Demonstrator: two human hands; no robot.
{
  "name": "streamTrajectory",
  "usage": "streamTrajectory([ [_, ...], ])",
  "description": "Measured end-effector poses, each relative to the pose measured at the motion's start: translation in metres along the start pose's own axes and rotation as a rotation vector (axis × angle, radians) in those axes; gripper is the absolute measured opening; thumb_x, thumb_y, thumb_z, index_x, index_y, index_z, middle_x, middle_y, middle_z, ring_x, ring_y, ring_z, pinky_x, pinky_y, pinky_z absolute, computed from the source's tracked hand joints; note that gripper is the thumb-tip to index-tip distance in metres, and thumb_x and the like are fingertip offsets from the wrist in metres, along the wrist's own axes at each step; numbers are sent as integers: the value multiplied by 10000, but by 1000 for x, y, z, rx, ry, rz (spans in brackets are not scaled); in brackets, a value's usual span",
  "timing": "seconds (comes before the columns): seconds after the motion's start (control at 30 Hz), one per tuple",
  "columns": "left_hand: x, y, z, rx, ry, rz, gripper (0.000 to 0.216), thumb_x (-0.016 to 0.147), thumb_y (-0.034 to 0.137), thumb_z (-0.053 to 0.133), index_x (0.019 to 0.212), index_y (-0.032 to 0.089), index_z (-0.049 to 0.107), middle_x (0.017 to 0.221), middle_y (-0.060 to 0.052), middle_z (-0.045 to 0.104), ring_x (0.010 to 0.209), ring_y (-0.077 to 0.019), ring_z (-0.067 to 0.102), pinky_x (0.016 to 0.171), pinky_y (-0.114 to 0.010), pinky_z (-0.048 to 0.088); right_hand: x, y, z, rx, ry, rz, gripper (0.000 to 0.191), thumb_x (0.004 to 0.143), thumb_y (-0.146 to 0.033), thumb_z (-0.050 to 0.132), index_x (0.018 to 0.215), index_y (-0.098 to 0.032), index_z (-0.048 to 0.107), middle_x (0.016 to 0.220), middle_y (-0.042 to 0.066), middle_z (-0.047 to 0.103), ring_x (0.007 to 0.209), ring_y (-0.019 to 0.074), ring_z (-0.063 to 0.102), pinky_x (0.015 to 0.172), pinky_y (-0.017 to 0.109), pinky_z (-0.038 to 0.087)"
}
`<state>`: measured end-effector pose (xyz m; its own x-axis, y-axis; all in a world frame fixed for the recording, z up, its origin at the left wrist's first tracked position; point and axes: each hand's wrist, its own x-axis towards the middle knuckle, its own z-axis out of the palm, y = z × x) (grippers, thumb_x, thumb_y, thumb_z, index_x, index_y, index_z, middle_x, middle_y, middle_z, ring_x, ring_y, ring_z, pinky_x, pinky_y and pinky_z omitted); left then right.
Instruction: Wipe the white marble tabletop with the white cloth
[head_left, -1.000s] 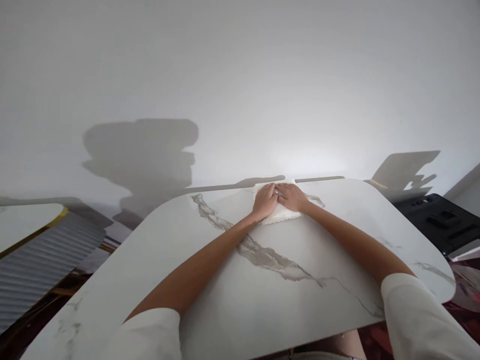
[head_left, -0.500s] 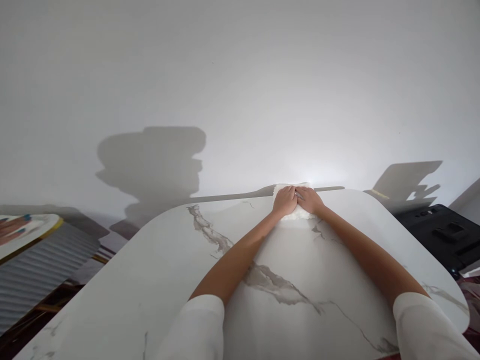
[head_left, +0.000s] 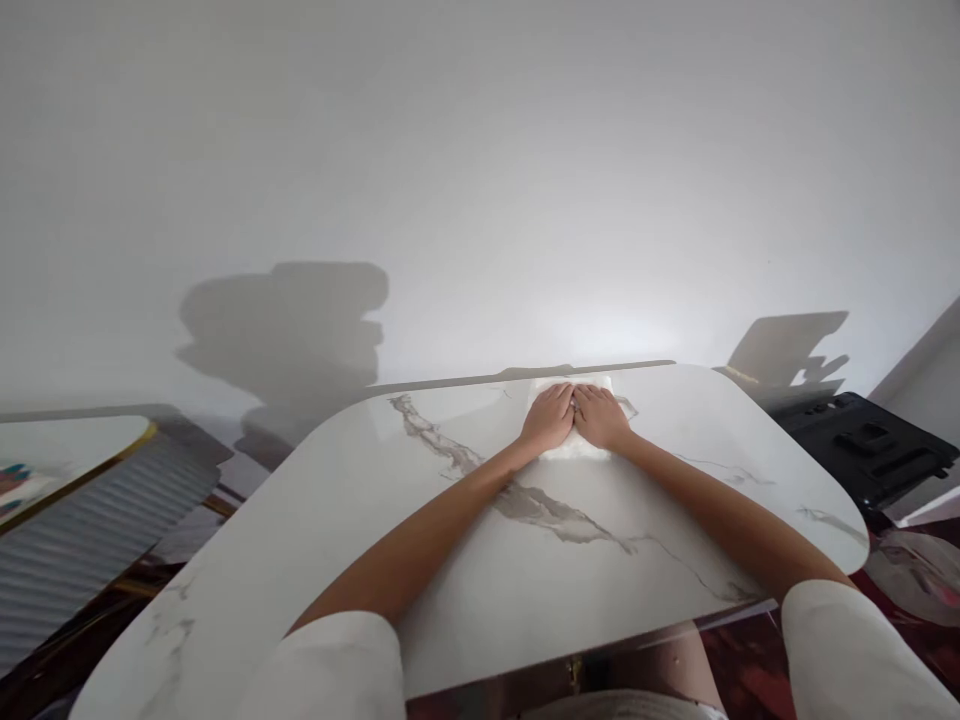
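Observation:
A white cloth (head_left: 574, 447) lies on the white marble-patterned tabletop (head_left: 465, 570), close to its far edge. My left hand (head_left: 549, 415) rests flat on the left part of the cloth, palm down. Beside it, my right hand (head_left: 602, 415) presses flat on the right part, its fingers stretched forward. The two hands meet at the fingertips. Both palms and the middle of the cloth under them are hidden.
A pale wall (head_left: 480, 180) rises behind the table. To the right stands a black case-like object (head_left: 870, 445). At left is another white-topped piece of furniture with a ribbed grey side (head_left: 97, 530). A clear plastic bag-like thing (head_left: 919, 575) sits at lower right.
Both hands and the cloth have come back from the wall side of the table, slightly toward me. The view has shifted, now showing the table's near edge.

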<state>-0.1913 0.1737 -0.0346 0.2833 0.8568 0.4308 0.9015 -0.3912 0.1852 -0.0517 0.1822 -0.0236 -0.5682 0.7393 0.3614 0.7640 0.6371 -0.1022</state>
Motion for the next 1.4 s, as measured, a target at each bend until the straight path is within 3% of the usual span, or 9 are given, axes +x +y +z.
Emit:
streamTrajectory([
  [0.2,-71,10,-30,-22,11,-13,445,867,160,318,1281,112,473,1338,-150,518,1271,-246,449,1097,-432,341,-43,-53,-6,-37,4,-128,452,918,-191,361,1319,-9,463,1355,190,496,1243,301,412,1031,428,312],
  [0.37,-134,40,-50,-49,11,-103,483,876,193,307,1322,82,459,1385,-158,482,1310,-258,409,1118,-461,310,-92,-91,-22,-8,2,-181,480,899,-187,377,1328,13,461,1366,202,487,1269,319,399,1064,454,295],
  [0.47,-160,63,-54,-129,-20,-175,519,852,190,336,1355,123,445,1421,-122,453,1339,-251,378,1134,-472,284,-124,-100,-33,5,9,-195,500,893,-187,379,1345,15,446,1386,199,470,1288,324,391,1076,464,296],
  [0.6,-175,91,-45,-284,-37,-300,563,836,199,372,1397,225,416,1459,-31,414,1363,-224,347,1138,-412,296,-161,-86,-45,46,-4,-191,504,902,-199,354,1369,-29,439,1415,169,447,1323,288,373,1094,463,299],
  [0.8,-150,120,-17,-365,-44,-365,572,818,210,435,1382,306,434,1433,21,442,1338,-228,389,1090,-364,370,-178,-35,-62,159,-78,-217,520,901,-232,382,1405,-107,409,1443,132,417,1347,254,353,1092,481,312],
  [1.0,-86,121,-10,-451,-45,-391,461,785,156,447,1232,210,548,1345,-63,546,1307,-280,428,1091,-392,350,-142,9,-53,173,-65,-187,485,901,-245,402,1366,-125,470,1402,140,472,1319,268,395,1079,484,321],
  [1.17,-43,82,-12,-396,26,-366,378,827,132,351,1131,200,565,1176,-72,633,1220,-233,501,1061,-385,369,-75,25,-30,136,-77,-177,475,882,-225,416,1342,-143,499,1387,131,492,1299,263,422,1071,468,326],
  [1.4,-7,7,-4,-131,56,-229,399,848,113,361,1220,133,502,1325,-133,524,1276,-240,435,1084,-407,321,11,20,2,127,-69,-167,459,900,-229,424,1340,-120,490,1379,121,504,1279,244,440,1068,404,322],
])
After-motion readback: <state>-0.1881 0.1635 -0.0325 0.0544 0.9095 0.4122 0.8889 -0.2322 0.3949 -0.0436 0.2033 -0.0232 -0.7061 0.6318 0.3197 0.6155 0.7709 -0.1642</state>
